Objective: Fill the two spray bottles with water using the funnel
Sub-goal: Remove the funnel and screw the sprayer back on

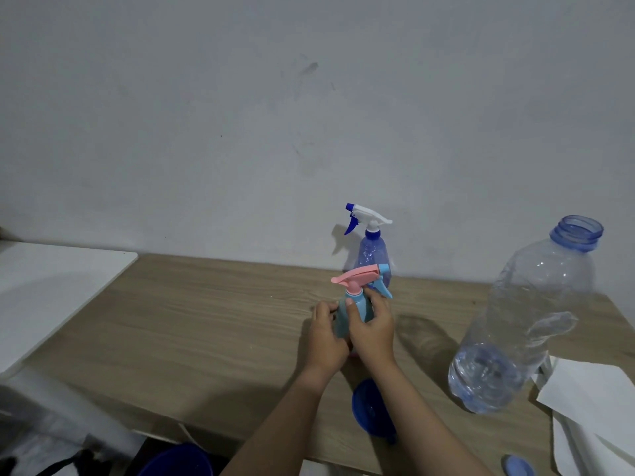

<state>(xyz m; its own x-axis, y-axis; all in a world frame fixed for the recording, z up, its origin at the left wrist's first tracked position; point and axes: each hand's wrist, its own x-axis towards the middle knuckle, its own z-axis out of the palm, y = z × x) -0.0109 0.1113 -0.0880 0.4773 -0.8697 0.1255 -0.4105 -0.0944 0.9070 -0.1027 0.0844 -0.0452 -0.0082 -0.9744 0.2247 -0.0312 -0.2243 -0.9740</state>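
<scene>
Both hands held the teal spray bottle (355,309) upright on the table (206,321)

Left hand (324,338) and right hand (372,329) wrapped its body; blue funnel (369,410) lay nearer; water bottle (522,324) stood right.

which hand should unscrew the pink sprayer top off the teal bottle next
Right. The right hand already sits high on the teal bottle beside its pink sprayer top; the left hand grips lower, steadying it.

Matt wood-grain table (206,321), clear glossy plastic bottle (522,324), perhaps paper sheet (591,400)
</scene>
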